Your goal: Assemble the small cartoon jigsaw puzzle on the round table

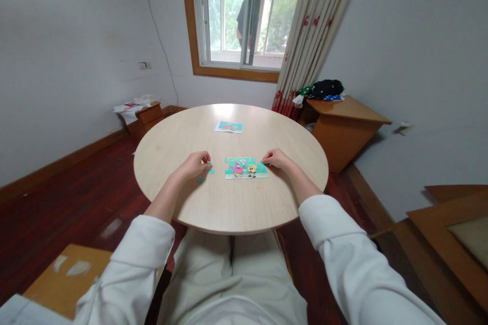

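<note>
A nearly whole jigsaw puzzle [246, 168] lies flat on the table, showing a pink and a yellow cartoon figure on turquoise. Its upper edge and upper right corner look uneven. At that corner, my right hand [278, 158] is closed in a pinch, with what looks like a small piece at the fingertips. My left hand [198, 163] is left of the puzzle, its fingers curled together on a turquoise puzzle piece [209, 163]. Just below it lie loose puzzle pieces [200, 180], one of them close to the fingertips.
The round pale wooden table [236, 208] carries a printed picture sheet [229, 127] toward its far side. A wooden cabinet [343, 127] with cloths on top stands at the right, beside a curtain [312, 25]. A wooden chair or box [68, 274] is low at the left.
</note>
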`<state>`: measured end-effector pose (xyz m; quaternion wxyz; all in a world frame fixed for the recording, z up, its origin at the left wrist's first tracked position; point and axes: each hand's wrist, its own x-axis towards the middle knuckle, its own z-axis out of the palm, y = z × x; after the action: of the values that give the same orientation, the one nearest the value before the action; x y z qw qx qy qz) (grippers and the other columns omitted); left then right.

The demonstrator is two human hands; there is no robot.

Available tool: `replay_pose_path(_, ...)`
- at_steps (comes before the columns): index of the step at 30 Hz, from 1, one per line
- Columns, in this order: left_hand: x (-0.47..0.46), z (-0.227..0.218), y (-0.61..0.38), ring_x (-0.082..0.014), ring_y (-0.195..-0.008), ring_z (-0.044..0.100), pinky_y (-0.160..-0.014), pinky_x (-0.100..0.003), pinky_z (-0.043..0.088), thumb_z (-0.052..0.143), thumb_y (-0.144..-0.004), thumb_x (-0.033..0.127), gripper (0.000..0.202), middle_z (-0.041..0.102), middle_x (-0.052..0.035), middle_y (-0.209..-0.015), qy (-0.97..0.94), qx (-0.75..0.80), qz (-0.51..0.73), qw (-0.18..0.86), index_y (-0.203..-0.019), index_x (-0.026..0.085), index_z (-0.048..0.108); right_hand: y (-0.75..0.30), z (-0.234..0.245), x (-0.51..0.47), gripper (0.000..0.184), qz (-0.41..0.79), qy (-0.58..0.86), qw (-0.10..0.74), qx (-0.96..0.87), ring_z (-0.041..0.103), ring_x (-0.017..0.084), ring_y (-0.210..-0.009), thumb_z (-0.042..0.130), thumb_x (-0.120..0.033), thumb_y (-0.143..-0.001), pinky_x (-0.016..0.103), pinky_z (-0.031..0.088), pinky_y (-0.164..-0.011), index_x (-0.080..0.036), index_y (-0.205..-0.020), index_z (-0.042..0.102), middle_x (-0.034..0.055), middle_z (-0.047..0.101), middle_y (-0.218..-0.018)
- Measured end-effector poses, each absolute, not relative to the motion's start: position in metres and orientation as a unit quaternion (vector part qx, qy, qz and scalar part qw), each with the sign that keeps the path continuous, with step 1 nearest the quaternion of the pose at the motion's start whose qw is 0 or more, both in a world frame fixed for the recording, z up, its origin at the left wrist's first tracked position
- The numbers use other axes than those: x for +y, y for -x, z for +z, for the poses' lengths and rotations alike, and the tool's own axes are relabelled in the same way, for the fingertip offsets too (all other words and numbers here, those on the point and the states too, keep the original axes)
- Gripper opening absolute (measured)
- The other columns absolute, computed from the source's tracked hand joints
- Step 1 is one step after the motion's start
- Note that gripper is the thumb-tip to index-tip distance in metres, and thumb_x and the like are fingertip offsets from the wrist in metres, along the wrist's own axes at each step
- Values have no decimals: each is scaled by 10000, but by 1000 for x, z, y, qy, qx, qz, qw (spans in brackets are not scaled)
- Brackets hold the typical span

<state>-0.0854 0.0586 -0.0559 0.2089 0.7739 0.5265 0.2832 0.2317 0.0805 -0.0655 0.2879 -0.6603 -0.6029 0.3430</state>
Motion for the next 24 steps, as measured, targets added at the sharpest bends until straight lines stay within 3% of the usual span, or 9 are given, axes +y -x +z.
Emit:
replay_pose_path(11, 58, -49, 54, -113, -551, 536, -582, -266, 428, 697, -564, 316, 231, 592, -8, -568, -598, 481, 472, 434, -654, 125, 605, -227, -74, 83, 125, 341, 655, 297, -605, 464, 65, -443, 699, -133, -588, 175, 333, -443, -129, -557, 577, -22, 554, -475)
replay_pose_path(16, 57, -49, 53, -100, -550, 543, -624, -276, 465, 716, -574, 293, 228, 584, 5, -550, -573, 474, 479, 466, -653, 117, 596, -225, -73, 82, 122, 345, 652, 303, -604, 463, 64, -453, 683, -106, -593, 175, 352, -462, -125, -546, 572, -25, 544, -469)
replay_pose_path(21, 56, -46, 49, -99, -607, 599, -702, -298, 496, 655, -682, 205, 165, 623, -20, -626, -532, 470, 481, 514, -663, 118, 517, -223, -69, 79, 140, 348, 657, 295, -600, 460, 66, -454, 703, -119, -582, 181, 347, -465, -126, -539, 571, -27, 537, -462)
replay_pose_path(24, 56, -45, 45, -107, -589, 607, -661, -300, 506, 602, -733, 171, 120, 632, -28, -633, -518, 473, 484, 524, -724, 127, 491, -223, -67, 78, 161, 349, 669, 295, -587, 463, 67, -458, 720, -140, -576, 183, 351, -472, -128, -538, 564, -27, 539, -465)
